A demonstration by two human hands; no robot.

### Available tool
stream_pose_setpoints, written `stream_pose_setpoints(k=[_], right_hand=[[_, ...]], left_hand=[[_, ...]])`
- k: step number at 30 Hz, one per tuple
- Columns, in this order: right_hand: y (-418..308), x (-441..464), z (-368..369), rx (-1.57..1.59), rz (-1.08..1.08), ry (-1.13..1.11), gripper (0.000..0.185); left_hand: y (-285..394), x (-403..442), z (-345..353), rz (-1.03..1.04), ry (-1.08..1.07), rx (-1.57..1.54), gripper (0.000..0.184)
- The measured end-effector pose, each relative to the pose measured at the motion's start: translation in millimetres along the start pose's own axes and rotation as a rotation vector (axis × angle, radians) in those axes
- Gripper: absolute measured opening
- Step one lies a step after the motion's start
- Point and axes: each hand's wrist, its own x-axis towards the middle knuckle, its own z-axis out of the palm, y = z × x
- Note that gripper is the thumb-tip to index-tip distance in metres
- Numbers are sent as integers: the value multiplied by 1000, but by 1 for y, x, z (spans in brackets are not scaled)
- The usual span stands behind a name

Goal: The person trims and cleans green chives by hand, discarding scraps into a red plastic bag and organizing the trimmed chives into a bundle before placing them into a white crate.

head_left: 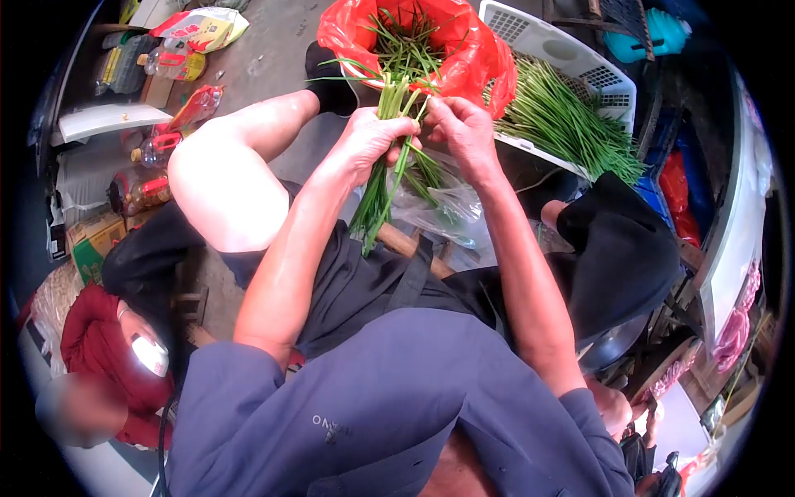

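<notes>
Head view, left fingers (pixel 403 127) hiding stalks (pixel 373 203), bag (pixel 479 62) cropped

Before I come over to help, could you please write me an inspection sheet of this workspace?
Surface: grey floor, partly hidden by legs and goods.
Job's things: a bundle of chive-like stalks; red plastic bag holding green strands; white plastic crate with more stalks.
Clutter: bottles and a cardboard box at left; teal container at upper right.
Hands: left hand grips the bundle; right hand is at its upper part, exact grip unclear.
Cables: none certain.
Surroundings: a person in a maroon top at left; another person partly visible at lower right.
</notes>
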Motion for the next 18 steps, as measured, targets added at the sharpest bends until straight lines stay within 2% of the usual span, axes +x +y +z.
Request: stream_pose_setpoints(k=[5,7,11,13,15,17,18], right_hand=[[17,4,1,-117,-111,-76,25],[19,4,-1,-283,-168,82,25],[18,10,-19,-182,-88,106,24],[14,8,-27,-200,45,-121,23],[25,4,-36,-407,36,-253,21],[42,1,-43,-781,-121,-277,17],[51,1,-47,-887,-82,-292,16]], left_hand=[[-4,2,-1,16,-18,20,10],[-1,1,-2,7,-26,68,11],[3,-2,-7,25,-10,51,12],[5,-1,-10,84,28,47,14],[11,-3,-20,122,6,7,17],[25,-12,-28,244,67,34,17],[31,-18,-35,260,72,34,17]])
